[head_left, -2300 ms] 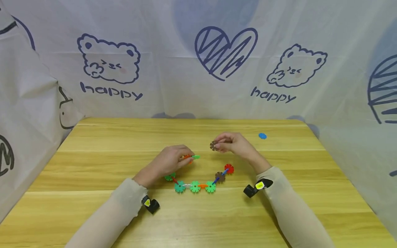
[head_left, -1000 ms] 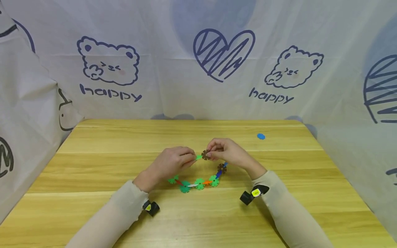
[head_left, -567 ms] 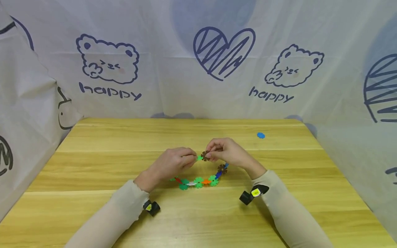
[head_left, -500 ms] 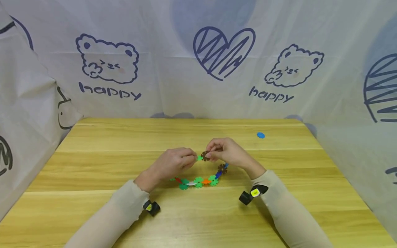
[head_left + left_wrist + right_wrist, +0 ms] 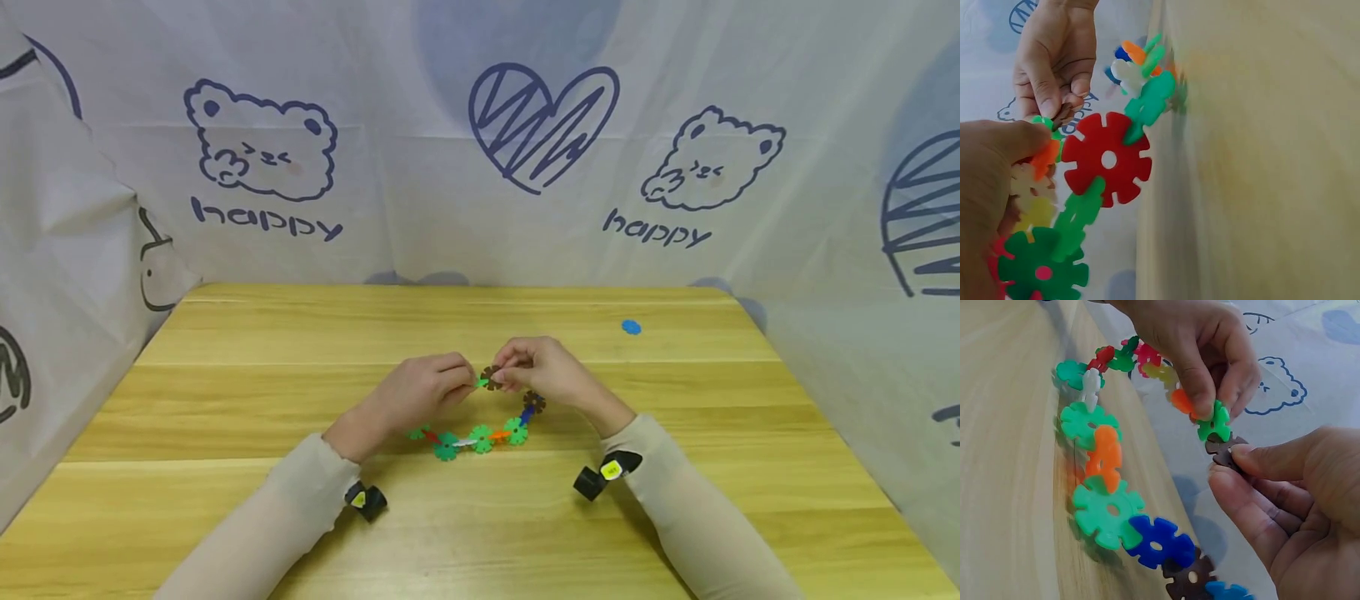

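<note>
My left hand pinches an orange notched plastic disc at one end of a chain of interlocking flower-shaped discs. Joined to it is a light green disc, just past my left fingertips. Between thumb and fingers, my right hand pinches a brown disc against that green one; how deep the slots mesh I cannot tell. The chain curves round below both hands, through a red disc, a white disc and a dark blue disc. A second brown disc sits near its other end, partly behind my right hand.
A loose blue disc lies toward the back right of the wooden table. White cloth with bear and heart drawings hangs behind the table and along its sides.
My right hand has come left and down, bringing the brown disc against the green one. The chain's right end has shifted up and left, and its red end disc is now hidden.
</note>
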Motion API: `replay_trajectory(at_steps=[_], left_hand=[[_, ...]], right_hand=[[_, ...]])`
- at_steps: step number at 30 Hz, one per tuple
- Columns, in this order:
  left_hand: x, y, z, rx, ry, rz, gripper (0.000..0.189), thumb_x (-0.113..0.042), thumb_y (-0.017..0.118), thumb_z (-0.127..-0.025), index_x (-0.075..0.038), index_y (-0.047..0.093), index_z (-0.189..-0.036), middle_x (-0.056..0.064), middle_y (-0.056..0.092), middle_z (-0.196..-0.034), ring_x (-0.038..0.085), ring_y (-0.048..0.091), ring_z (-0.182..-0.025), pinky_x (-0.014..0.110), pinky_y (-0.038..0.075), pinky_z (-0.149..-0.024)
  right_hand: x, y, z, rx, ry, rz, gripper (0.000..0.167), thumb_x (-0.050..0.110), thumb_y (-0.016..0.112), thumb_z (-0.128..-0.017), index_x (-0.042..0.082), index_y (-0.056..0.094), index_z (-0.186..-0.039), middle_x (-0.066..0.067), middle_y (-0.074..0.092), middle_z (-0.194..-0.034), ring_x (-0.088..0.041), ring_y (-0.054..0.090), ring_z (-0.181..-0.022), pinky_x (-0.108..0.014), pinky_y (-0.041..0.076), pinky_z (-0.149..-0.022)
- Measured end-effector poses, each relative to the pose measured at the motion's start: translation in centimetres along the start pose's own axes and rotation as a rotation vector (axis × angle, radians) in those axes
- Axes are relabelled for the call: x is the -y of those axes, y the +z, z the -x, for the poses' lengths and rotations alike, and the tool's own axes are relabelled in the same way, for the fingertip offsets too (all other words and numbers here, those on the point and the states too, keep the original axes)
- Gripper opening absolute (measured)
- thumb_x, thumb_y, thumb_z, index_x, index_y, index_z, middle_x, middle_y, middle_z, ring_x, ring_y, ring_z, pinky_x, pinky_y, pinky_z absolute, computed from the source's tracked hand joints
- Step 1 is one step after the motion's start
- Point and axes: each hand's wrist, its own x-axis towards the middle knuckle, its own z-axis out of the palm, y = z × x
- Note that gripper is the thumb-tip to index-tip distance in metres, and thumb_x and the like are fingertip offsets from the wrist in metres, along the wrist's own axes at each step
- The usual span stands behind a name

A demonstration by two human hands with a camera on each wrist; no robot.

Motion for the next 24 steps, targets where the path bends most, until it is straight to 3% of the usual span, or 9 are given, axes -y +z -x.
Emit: replay_trajectory(at_steps=[3, 8, 11, 14, 19, 24], left_hand=[[-0.1, -0.2, -0.1, 0.045, -0.086, 0.045, 0.012, -0.010, 0.075, -0.087, -0.008, 0.067, -0.095, 0.000, 0.066, -0.093, 0.010, 0.062, -0.074, 0.021, 0.053, -0.065], [-0.3, -0.6, -0.4, 0.134, -0.333, 0.191, 0.021, -0.026, 0.070, -0.093, -0.009, 0.066, -0.106, 0.000, 0.068, -0.099, 0.012, 0.064, -0.081, 0.028, 0.054, -0.071], [-0.4, -0.7, -0.7, 0.155, -0.479, 0.262, 0.025, -0.031, 0.062, -0.098, -0.010, 0.066, -0.110, -0.001, 0.069, -0.101, 0.013, 0.065, -0.087, 0.030, 0.054, -0.075], [-0.4, -0.7, -0.9, 0.164, -0.577, 0.314, 0.027, -0.033, 0.058, -0.100, -0.011, 0.067, -0.113, -0.002, 0.069, -0.102, 0.012, 0.065, -0.090, 0.030, 0.055, -0.077], [-0.3, -0.7, -0.9, 0.226, -0.678, 0.416, 0.024, -0.037, 0.058, -0.099, -0.019, 0.069, -0.111, -0.007, 0.069, -0.104, 0.011, 0.066, -0.088, 0.030, 0.055, -0.076], [-0.3, -0.6, -0.7, 0.281, -0.673, 0.455, 0.021, -0.035, 0.057, -0.100, -0.022, 0.070, -0.109, -0.005, 0.069, -0.104, 0.010, 0.063, -0.080, 0.030, 0.053, -0.070]], right_hand=[[0.0, -0.1, 0.0, 0.010, 0.012, 0.006, 0.007, 0.001, 0.061, -0.096, -0.004, 0.064, -0.099, -0.010, 0.070, -0.086, -0.042, 0.067, -0.083, -0.049, 0.057, -0.074], [0.2, -0.4, 0.1, 0.025, 0.030, -0.002, 0.009, 0.001, 0.060, -0.097, -0.004, 0.064, -0.103, -0.011, 0.070, -0.090, -0.040, 0.067, -0.086, -0.048, 0.057, -0.076], [0.4, -0.3, 0.1, 0.050, 0.032, -0.010, 0.011, -0.001, 0.059, -0.096, -0.005, 0.064, -0.106, -0.012, 0.070, -0.092, -0.040, 0.067, -0.088, -0.048, 0.057, -0.077], [0.5, -0.1, 0.1, 0.072, 0.029, -0.025, 0.012, 0.000, 0.059, -0.096, -0.005, 0.063, -0.107, -0.012, 0.070, -0.093, -0.040, 0.067, -0.089, -0.048, 0.057, -0.077], [0.7, 0.3, 0.1, 0.066, 0.030, -0.050, 0.010, 0.002, 0.061, -0.096, -0.003, 0.065, -0.105, -0.011, 0.071, -0.091, -0.041, 0.068, -0.087, -0.049, 0.056, -0.077], [0.7, 0.7, 0.1, 0.049, 0.033, -0.056, 0.009, 0.002, 0.062, -0.096, -0.002, 0.066, -0.103, -0.010, 0.071, -0.089, -0.042, 0.067, -0.087, -0.051, 0.056, -0.077]])
